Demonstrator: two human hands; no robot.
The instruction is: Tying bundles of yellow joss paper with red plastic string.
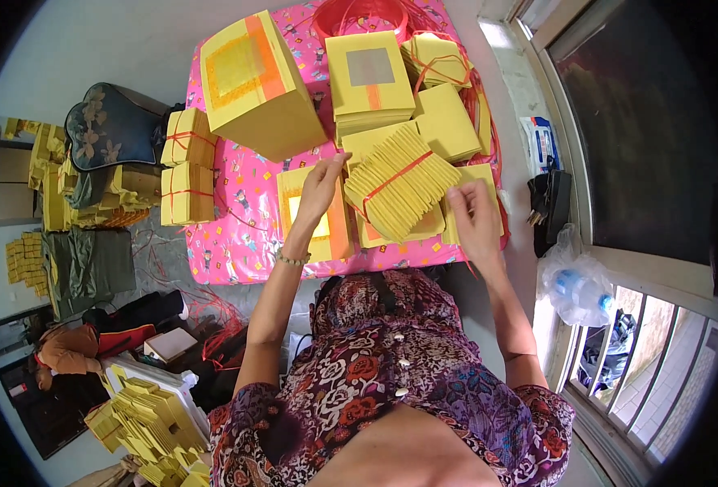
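A fanned bundle of yellow paper (403, 197) lies tilted on other yellow stacks, bound around its middle with a red string (399, 174). At its upper left edge is my left hand (321, 193), fingers drawn together and reaching forward. My right hand (476, 217) is by the bundle's right edge, with curled fingers pressed together. Whatever the fingertips of either hand pinch is too small to make out. Under my left hand lies a flat yellow paper stack (294, 180) with an orange band and a pale square.
A pink patterned table cover (245, 203) bears a tall yellow paper stack (273, 122), another with a silver square (368, 89), and two tied bundles (188, 192) at the left. Behind is a red basin (363, 15) with red strings. A barred window (643, 357) stands right.
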